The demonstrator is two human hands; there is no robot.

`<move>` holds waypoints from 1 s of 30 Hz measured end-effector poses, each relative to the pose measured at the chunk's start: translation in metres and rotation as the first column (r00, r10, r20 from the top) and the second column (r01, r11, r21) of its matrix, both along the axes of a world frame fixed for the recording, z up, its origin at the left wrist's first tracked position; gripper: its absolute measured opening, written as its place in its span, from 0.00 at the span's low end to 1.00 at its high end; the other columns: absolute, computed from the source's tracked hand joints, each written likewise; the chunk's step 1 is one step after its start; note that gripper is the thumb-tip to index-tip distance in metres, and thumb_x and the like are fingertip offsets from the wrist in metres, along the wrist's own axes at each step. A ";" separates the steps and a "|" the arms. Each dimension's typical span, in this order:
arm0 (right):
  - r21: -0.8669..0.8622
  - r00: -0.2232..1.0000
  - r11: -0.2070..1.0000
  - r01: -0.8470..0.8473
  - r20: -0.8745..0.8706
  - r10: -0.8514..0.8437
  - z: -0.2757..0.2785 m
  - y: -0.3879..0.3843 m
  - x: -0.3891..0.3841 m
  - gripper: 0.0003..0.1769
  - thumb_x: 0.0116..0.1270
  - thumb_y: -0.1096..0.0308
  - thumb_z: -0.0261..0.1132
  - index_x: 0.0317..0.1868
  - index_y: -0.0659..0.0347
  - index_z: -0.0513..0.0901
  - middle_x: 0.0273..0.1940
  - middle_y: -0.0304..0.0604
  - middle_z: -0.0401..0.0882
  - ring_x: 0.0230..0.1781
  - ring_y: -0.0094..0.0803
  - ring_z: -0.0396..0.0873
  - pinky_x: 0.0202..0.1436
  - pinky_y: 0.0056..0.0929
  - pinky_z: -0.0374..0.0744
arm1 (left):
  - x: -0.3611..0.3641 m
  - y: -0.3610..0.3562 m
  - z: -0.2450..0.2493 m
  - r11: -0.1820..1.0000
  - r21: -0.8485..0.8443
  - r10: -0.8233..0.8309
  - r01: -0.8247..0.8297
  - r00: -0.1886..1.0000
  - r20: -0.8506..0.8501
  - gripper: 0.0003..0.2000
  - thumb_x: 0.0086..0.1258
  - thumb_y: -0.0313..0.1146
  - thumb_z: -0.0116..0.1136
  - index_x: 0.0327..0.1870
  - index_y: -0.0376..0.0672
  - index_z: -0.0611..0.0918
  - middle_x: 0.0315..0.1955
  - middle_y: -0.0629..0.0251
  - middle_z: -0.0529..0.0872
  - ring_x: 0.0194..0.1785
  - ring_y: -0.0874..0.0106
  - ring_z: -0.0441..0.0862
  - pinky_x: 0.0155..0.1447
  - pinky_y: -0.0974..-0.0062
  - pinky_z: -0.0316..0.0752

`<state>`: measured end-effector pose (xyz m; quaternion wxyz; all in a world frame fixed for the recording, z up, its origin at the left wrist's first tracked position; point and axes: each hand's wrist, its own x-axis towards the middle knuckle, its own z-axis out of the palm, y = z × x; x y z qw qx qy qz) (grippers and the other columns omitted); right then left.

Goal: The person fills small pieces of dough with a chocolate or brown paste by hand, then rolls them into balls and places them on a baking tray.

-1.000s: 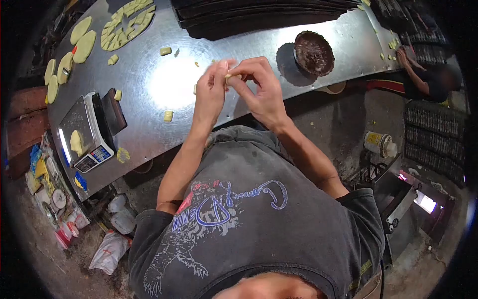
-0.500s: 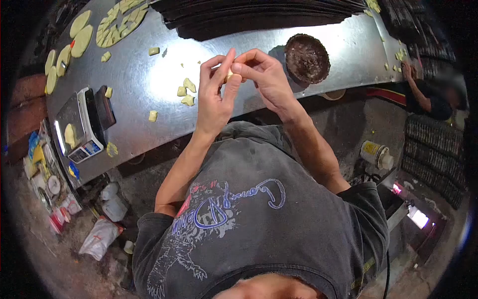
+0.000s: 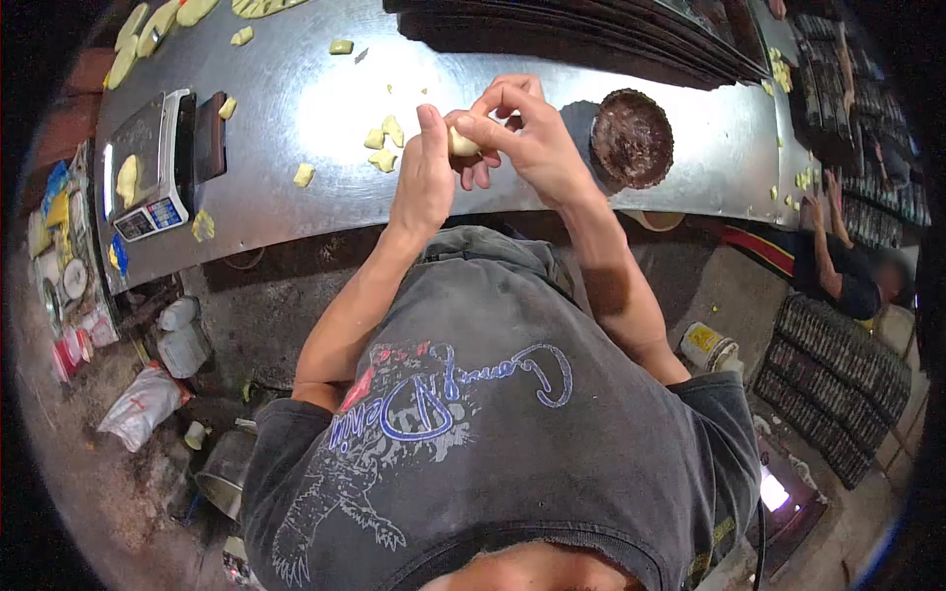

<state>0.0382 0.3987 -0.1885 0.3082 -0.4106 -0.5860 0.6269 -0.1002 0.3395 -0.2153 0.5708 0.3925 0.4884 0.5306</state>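
Both hands meet over the metal table [image 3: 266, 187], around a small pale dough piece [image 3: 462, 143]. My left hand [image 3: 429, 177] supports it from the left, thumb pointing up. From the right, my right hand [image 3: 527, 138] has its thumb and fingers closed on the same piece. Part of the dough is hidden by the fingers. Several small dough pieces [image 3: 382, 160] lie just left of my left hand. To the right of my right hand stands a round dark bowl [image 3: 633, 139] with a brown, smeared inside.
A scale [image 3: 148, 167] holding dough stands at the table's left. Flattened dough pieces [image 3: 158, 28] lie at the top left. Dark stacked trays [image 3: 591, 30] cover the back edge. A co-worker [image 3: 838, 266] is at the far right, near more stacked trays [image 3: 833, 384].
The view has shifted, so the table sits higher in it. The dough piece shows more between my hands, and my left fingers have changed position. The co-worker's arms are now raised.
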 end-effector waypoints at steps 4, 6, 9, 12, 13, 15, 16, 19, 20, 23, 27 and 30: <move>-0.309 0.982 0.940 -0.147 -0.160 0.102 -0.033 0.010 -0.010 0.16 0.71 0.61 0.72 0.36 0.66 0.79 0.26 0.40 0.81 0.16 0.23 0.74 0.21 0.23 0.74 | -0.009 -0.010 -0.015 0.999 -0.052 0.010 -0.007 0.999 0.053 0.48 0.79 0.69 0.13 0.42 0.33 0.84 0.26 0.62 0.87 0.26 0.77 0.82 0.31 0.80 0.73; -0.233 0.993 0.972 -0.027 -0.115 0.000 -0.054 0.001 -0.022 0.15 0.70 0.63 0.73 0.36 0.68 0.80 0.26 0.41 0.82 0.15 0.23 0.75 0.16 0.22 0.70 | -0.025 -0.017 -0.039 0.982 -0.172 -0.062 0.081 0.992 0.109 0.48 0.79 0.70 0.13 0.40 0.34 0.84 0.27 0.61 0.88 0.26 0.76 0.83 0.30 0.82 0.74; 0.393 0.932 0.920 -0.018 0.340 -0.127 -0.075 -0.030 -0.031 0.14 0.74 0.61 0.66 0.43 0.65 0.85 0.37 0.45 0.83 0.32 0.30 0.81 0.32 0.29 0.78 | -0.043 -0.031 -0.071 0.924 -0.327 -0.128 0.196 0.967 0.218 0.48 0.77 0.71 0.13 0.41 0.37 0.84 0.29 0.60 0.89 0.26 0.75 0.84 0.29 0.83 0.73; 0.534 0.930 0.834 -0.140 0.359 -0.074 -0.074 -0.062 -0.043 0.15 0.71 0.66 0.67 0.56 0.58 0.85 0.50 0.47 0.80 0.49 0.39 0.80 0.49 0.33 0.80 | -0.063 -0.042 -0.067 0.868 -0.454 -0.089 0.200 0.963 0.256 0.48 0.75 0.75 0.13 0.51 0.39 0.82 0.36 0.58 0.91 0.30 0.74 0.86 0.32 0.80 0.74; 0.395 0.947 0.901 -0.179 0.318 0.049 -0.075 -0.065 -0.044 0.16 0.71 0.68 0.68 0.57 0.58 0.84 0.49 0.47 0.80 0.48 0.39 0.80 0.49 0.34 0.80 | -0.076 -0.050 -0.081 0.834 -0.466 -0.169 0.296 0.940 0.296 0.47 0.76 0.74 0.16 0.65 0.39 0.76 0.47 0.54 0.90 0.33 0.72 0.87 0.34 0.78 0.77; 0.189 0.938 0.945 -0.265 0.278 0.207 -0.096 -0.064 -0.041 0.20 0.68 0.72 0.71 0.60 0.57 0.83 0.46 0.47 0.80 0.47 0.38 0.81 0.50 0.34 0.81 | -0.086 -0.060 -0.056 0.800 -0.545 -0.194 0.252 0.967 0.163 0.42 0.78 0.71 0.23 0.73 0.40 0.68 0.52 0.53 0.88 0.35 0.70 0.88 0.35 0.77 0.79; 0.228 0.953 0.948 -0.224 0.254 0.165 -0.115 -0.057 -0.043 0.17 0.68 0.71 0.70 0.57 0.59 0.83 0.47 0.48 0.79 0.48 0.37 0.80 0.50 0.32 0.81 | -0.090 -0.065 -0.048 0.780 -0.583 -0.209 0.225 0.973 0.096 0.41 0.80 0.70 0.27 0.77 0.41 0.64 0.55 0.52 0.87 0.36 0.69 0.89 0.36 0.76 0.80; 0.421 0.930 0.907 0.036 0.317 -0.184 -0.166 -0.010 -0.048 0.17 0.68 0.73 0.69 0.57 0.63 0.81 0.54 0.53 0.74 0.49 0.42 0.80 0.53 0.33 0.81 | -0.123 -0.082 -0.081 0.833 -0.527 -0.215 0.166 0.976 -0.032 0.37 0.83 0.60 0.42 0.82 0.43 0.56 0.60 0.52 0.84 0.42 0.70 0.87 0.45 0.74 0.81; 0.459 0.892 0.880 0.122 0.338 -0.300 -0.181 0.006 -0.046 0.19 0.67 0.72 0.70 0.57 0.65 0.80 0.55 0.55 0.73 0.49 0.44 0.79 0.53 0.36 0.81 | -0.135 -0.086 -0.088 0.859 -0.492 -0.210 0.144 0.974 -0.080 0.36 0.83 0.58 0.43 0.81 0.42 0.57 0.59 0.53 0.84 0.44 0.71 0.86 0.47 0.74 0.81; 0.473 0.716 0.877 -0.086 0.641 -0.276 -0.253 0.036 -0.034 0.24 0.62 0.69 0.73 0.58 0.65 0.78 0.56 0.56 0.70 0.49 0.50 0.78 0.55 0.43 0.80 | -0.174 -0.089 -0.086 0.900 -0.428 -0.126 0.080 0.989 -0.079 0.30 0.84 0.55 0.44 0.76 0.41 0.69 0.58 0.58 0.85 0.49 0.73 0.84 0.54 0.73 0.78; 0.189 0.779 0.982 -0.010 0.617 -0.111 -0.247 0.034 -0.046 0.33 0.54 0.63 0.77 0.61 0.59 0.77 0.59 0.59 0.68 0.59 0.60 0.73 0.62 0.47 0.76 | -0.208 -0.089 -0.071 0.926 -0.374 0.013 -0.060 0.992 -0.126 0.27 0.84 0.53 0.44 0.71 0.42 0.75 0.57 0.60 0.85 0.52 0.73 0.83 0.57 0.73 0.76; 0.255 0.720 0.962 -0.095 0.685 -0.110 -0.241 0.036 -0.059 0.35 0.53 0.61 0.76 0.63 0.52 0.77 0.62 0.57 0.68 0.62 0.59 0.71 0.63 0.48 0.76 | -0.229 -0.099 -0.064 0.931 -0.334 0.118 -0.149 0.987 -0.112 0.25 0.85 0.51 0.45 0.70 0.41 0.76 0.57 0.60 0.86 0.53 0.74 0.82 0.58 0.74 0.75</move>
